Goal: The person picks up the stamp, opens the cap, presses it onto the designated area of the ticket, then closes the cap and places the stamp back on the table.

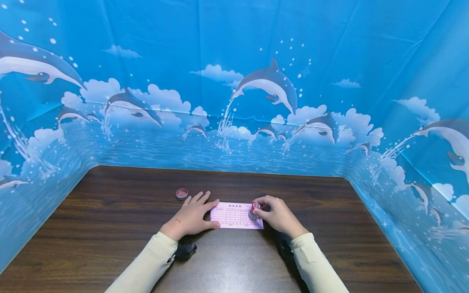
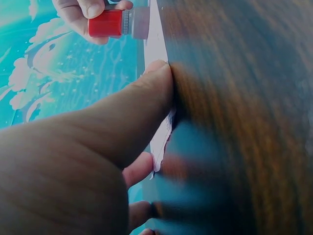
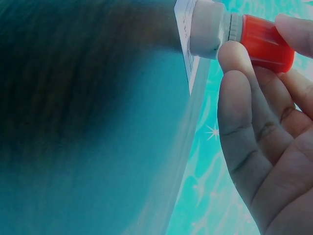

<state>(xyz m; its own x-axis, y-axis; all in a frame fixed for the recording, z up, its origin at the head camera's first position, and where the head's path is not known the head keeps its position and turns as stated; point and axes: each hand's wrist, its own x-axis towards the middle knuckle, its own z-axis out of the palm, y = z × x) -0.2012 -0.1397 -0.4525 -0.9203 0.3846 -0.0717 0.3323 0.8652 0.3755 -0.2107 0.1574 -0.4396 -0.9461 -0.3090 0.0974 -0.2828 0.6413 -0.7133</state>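
A pink printed form slip (image 1: 231, 221) with a ruled table lies on the dark wood table (image 1: 121, 211). My left hand (image 1: 194, 217) is spread flat at its left end, thumb and forefinger pressing on the paper; the left wrist view shows the thumb on the slip's edge. My right hand (image 1: 280, 215) pinches a round stamp between thumb and fingers over the slip's right part. The stamp (image 3: 266, 43) has a red handle and a greyish, translucent base, which stands against the paper in the right wrist view. Its printing face is hidden.
A small round cap (image 1: 181, 194), reddish inside, lies beyond my left fingertips. Dark wrist-worn devices (image 1: 185, 251) sit under both cuffs. A blue dolphin-print curtain (image 1: 234, 150) walls the table's back and sides.
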